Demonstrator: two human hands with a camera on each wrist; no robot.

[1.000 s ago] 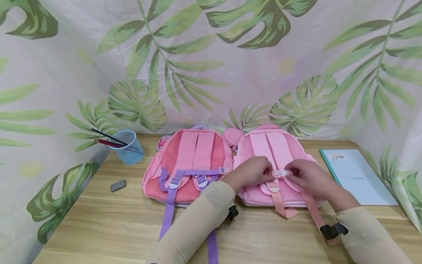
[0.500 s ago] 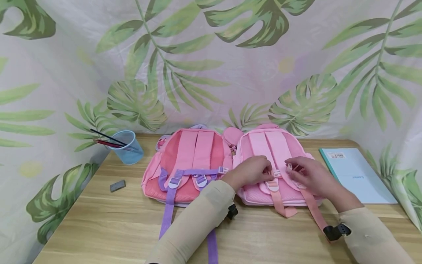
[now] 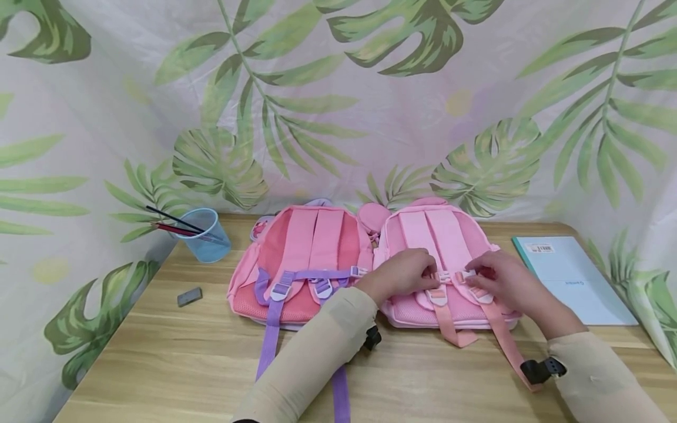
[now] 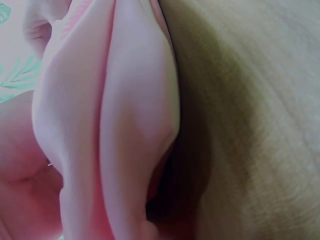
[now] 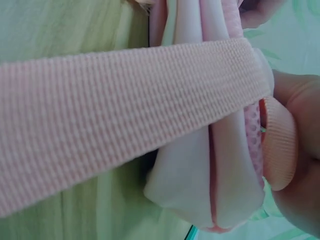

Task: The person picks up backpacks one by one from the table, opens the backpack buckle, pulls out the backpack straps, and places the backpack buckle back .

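Observation:
A light pink backpack [image 3: 396,247] lies on the table with its straps facing up. My left hand [image 3: 404,273] pinches the orange chest strap beside one white buckle half [image 3: 445,277]. Across a small gap, my right hand [image 3: 502,279] pinches the other white buckle half [image 3: 465,275] at its strap. The two halves are apart. An orange webbing strap [image 5: 125,100] crosses the right wrist view, the hand [image 5: 300,145] behind it. Pink fabric [image 4: 135,100] fills the middle of the left wrist view and hides most of the left fingers.
A pink and coral backpack [image 3: 300,232] with purple straps touches the first one on the left. Farther left are a blue mesh cup [image 3: 211,244] with pencils and a grey eraser [image 3: 189,296]. A light blue notebook [image 3: 576,288] lies on the right.
The buckle halves were together a second ago and are now separated. My right hand lifted its half, moved a little right, then lowered. My left hand has barely moved.

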